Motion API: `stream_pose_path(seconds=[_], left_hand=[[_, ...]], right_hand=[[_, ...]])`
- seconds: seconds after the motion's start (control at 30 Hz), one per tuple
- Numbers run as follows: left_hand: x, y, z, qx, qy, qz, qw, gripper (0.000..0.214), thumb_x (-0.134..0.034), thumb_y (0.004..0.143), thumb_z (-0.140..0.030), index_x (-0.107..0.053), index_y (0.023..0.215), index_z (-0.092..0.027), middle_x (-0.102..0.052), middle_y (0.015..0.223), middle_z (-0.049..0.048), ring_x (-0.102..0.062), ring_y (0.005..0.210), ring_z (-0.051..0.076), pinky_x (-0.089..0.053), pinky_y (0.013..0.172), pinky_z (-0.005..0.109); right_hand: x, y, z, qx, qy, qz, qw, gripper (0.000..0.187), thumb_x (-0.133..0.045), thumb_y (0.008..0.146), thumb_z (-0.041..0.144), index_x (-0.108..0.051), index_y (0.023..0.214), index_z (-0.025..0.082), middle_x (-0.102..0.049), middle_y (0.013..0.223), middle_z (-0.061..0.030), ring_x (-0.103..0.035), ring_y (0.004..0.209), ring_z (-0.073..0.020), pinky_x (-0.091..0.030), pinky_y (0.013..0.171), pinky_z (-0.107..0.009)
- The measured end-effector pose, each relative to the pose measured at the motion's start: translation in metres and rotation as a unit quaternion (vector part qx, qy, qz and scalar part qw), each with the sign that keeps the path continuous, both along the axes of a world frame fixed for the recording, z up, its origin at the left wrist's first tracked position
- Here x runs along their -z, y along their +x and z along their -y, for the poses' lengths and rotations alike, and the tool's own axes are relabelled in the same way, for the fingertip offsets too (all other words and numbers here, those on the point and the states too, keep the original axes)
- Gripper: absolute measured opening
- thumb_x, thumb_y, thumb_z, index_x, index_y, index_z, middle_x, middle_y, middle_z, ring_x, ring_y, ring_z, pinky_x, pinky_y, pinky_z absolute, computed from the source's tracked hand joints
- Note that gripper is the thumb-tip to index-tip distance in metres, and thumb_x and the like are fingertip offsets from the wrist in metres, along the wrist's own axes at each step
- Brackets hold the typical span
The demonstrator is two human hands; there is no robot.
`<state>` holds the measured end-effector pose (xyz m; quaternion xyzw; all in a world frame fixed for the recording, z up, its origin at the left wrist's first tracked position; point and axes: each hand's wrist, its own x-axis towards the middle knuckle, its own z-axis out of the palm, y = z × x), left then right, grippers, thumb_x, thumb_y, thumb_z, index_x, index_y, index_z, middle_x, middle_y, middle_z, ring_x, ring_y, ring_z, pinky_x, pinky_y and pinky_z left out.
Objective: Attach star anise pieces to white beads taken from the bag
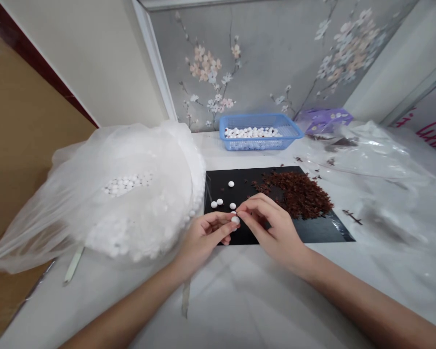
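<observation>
Between finger and thumb, my left hand (pixel 210 229) pinches a small white ball (pixel 235 220). My right hand (pixel 271 225) is closed in a pinch right beside that ball, its fingertips on a tiny dark piece that looks like one of the brown bits. Both hands are over the near edge of a black mat (pixel 252 176). Several loose white balls (pixel 231 184) lie on the mat just beyond my fingers. A heap of small reddish-brown, star-shaped pieces (pixel 301 194) covers the mat's right part.
A blue plastic basket (pixel 261 145) of white balls stands at the back. On the left, a large translucent bag (pixel 148 145) holds many more white balls. A light-green handled tool (pixel 73 265) lies partly under it. Clear plastic (pixel 370 150) and a purple packet (pixel 325 119) are at right.
</observation>
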<state>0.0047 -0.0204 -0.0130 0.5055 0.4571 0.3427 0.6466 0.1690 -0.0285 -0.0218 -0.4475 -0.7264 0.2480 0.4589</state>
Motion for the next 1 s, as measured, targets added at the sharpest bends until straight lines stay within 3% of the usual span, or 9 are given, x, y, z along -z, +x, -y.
stream_pose_path(seconds=[0.43, 0.73, 1.0], left_hand=[[0.0019, -0.0032, -0.0022, -0.009, -0.009, -0.002, 1.000, 0.021, -0.067, 0.069, -0.031, -0.070, 0.084, -0.016, -0.062, 0.075, 0.0024, -0.047, 0.061, 0.008, -0.040, 0.061, 0.021], [0.0004, -0.0020, -0.0014, -0.014, -0.030, 0.029, 0.999, 0.016, -0.069, 0.069, -0.030, -0.069, 0.077, -0.016, -0.062, 0.075, 0.0012, -0.047, 0.060, 0.005, -0.039, 0.060, 0.018], [0.0022, -0.0040, -0.0029, -0.034, -0.039, 0.043, 0.998, 0.017, -0.068, 0.069, -0.030, -0.070, 0.082, -0.018, -0.064, 0.073, 0.0008, -0.048, 0.061, 0.006, -0.039, 0.061, 0.019]], right_hand=[[0.0036, 0.0050, -0.0051, -0.024, 0.011, 0.064, 0.998, 0.010, -0.044, 0.089, 0.021, -0.054, 0.089, 0.020, -0.052, 0.085, -0.0029, -0.049, 0.061, -0.0083, -0.040, 0.051, -0.021], [0.0072, 0.0017, -0.0020, -0.022, 0.035, 0.038, 0.998, 0.010, -0.045, 0.088, 0.018, -0.055, 0.086, 0.019, -0.052, 0.082, -0.0025, -0.048, 0.059, -0.0076, -0.040, 0.050, -0.020], [0.0086, 0.0044, -0.0047, -0.060, 0.023, 0.033, 0.997, 0.013, -0.052, 0.084, 0.025, -0.055, 0.096, 0.020, -0.052, 0.089, -0.0035, -0.041, 0.047, -0.0043, -0.039, 0.043, -0.020]])
